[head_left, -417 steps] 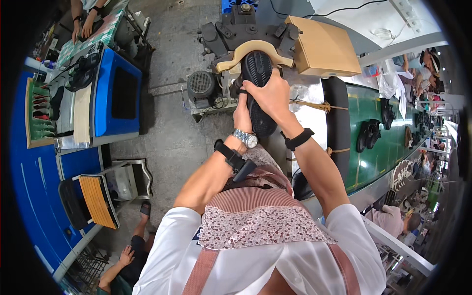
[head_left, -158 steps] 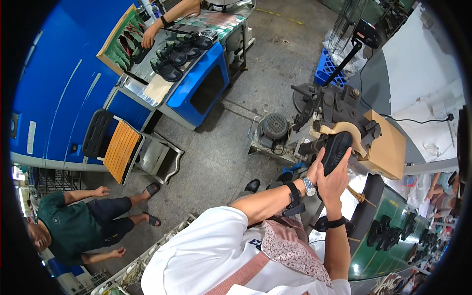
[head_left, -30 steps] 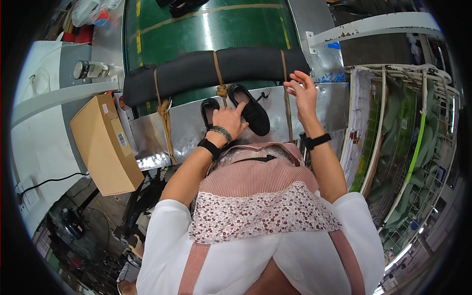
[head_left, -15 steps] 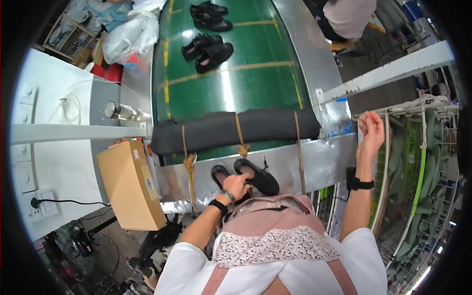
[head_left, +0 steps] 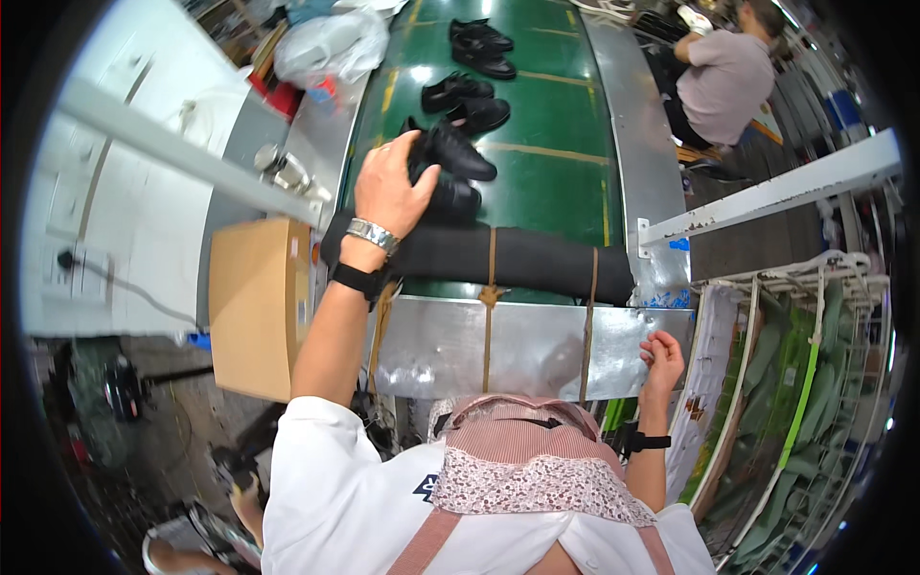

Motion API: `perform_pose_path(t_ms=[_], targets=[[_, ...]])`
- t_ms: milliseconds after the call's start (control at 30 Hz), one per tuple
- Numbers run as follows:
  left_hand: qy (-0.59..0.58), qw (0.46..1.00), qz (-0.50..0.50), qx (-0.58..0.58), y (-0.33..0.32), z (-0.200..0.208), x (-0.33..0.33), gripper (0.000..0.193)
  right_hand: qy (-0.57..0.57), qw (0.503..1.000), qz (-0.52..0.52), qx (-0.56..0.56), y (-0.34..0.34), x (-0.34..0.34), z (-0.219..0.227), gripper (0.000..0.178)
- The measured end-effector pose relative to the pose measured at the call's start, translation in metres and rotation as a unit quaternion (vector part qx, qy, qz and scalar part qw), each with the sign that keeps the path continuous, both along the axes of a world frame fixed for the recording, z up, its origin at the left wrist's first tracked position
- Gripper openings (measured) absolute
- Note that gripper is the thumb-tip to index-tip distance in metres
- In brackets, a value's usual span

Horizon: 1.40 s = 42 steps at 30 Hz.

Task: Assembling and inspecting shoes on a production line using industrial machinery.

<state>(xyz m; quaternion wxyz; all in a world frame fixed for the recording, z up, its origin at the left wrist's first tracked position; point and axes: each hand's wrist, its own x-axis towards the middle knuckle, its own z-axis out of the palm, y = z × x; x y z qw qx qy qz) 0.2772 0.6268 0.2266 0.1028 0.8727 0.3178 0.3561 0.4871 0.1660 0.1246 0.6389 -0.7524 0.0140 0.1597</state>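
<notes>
My left hand [head_left: 393, 187] reaches over a black padded roll [head_left: 546, 259] to the near end of a green conveyor belt [head_left: 546, 187]. Its thumb and fingers are spread at the heel end of two black shoes, the farther shoe [head_left: 462, 153] and the nearer shoe [head_left: 452, 198], which lie on the belt with toes to the right. The hand partly covers their heels. My right hand [head_left: 661, 364] hangs above the right end of the metal ledge [head_left: 537, 345], fingers loosely bent and apart, with nothing in it.
Farther up the belt lie more pairs of black shoes [head_left: 484, 57]. A cardboard box [head_left: 254, 307] stands at the left. At the right a wire rack [head_left: 815, 383] holds green-grey pieces. White rails [head_left: 767, 196] flank the belt. Another person [head_left: 724, 81] sits at the far right.
The two shoes went from the metal ledge to the belt beyond the roll with my left hand. My right hand came lower and nearer. The view shifted.
</notes>
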Motion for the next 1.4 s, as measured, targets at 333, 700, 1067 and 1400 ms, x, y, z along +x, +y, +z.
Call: perform_pose_path(t_ms=[333, 700, 1067, 1400], targets=[[0.117, 0.817, 0.162, -0.540, -0.401, -0.160, -0.217, 0.046, 0.088, 0.806, 0.584, -0.031, 0.071, -0.108, -0.048, 0.018], [-0.206, 0.446, 0.746, -0.450, -0.748, -0.157, -0.418, 0.049, 0.021, 0.299, 0.954, 0.027, 0.072, -0.379, 0.020, 0.022], [-0.223, 0.231, 0.941, -0.103, -0.896, -0.165, -0.815, 0.091, 0.083, 0.044, 0.995, 0.036, -0.127, -0.878, 0.005, 0.053], [-0.343, 0.238, 0.898, -0.140, -0.945, -0.155, -0.891, 0.098, 0.127, 0.135, 0.961, -0.205, -0.309, -1.112, -0.050, 0.058]])
